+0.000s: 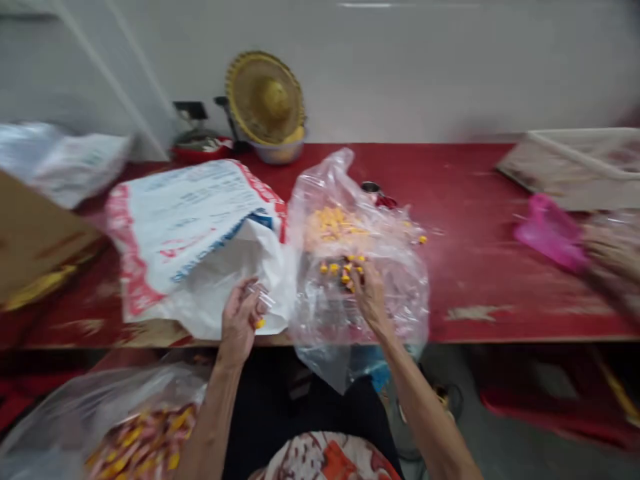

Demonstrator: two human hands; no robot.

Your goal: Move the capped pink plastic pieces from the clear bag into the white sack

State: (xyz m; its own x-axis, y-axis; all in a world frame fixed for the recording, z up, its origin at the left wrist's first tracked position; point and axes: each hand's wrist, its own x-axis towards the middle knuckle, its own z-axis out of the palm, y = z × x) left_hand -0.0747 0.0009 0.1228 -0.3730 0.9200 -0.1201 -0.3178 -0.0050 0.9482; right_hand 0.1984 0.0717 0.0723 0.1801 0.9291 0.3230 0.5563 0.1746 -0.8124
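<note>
My left hand [245, 317] is curled over the open white sack [200, 300], its fingers closed round a small clear plastic piece, with a yellow-tipped bit showing just below. To the right, a clear plastic bag [320, 310] lies on the table with small yellow pieces [333, 223] in it. My right hand [369, 287] reaches onto this bag, its fingertips at several small yellow-and-dark pieces [345, 270]. Blur hides whether those fingers grip any of them.
A straw hat [267, 97] leans on a bowl [280, 152] at the back. A metal cup [371, 188] stands behind the bag. A pink bag [550, 233] and white crate [580, 167] lie right, cardboard [40, 240] left. A bag of wrapped pieces [145, 440] sits low left.
</note>
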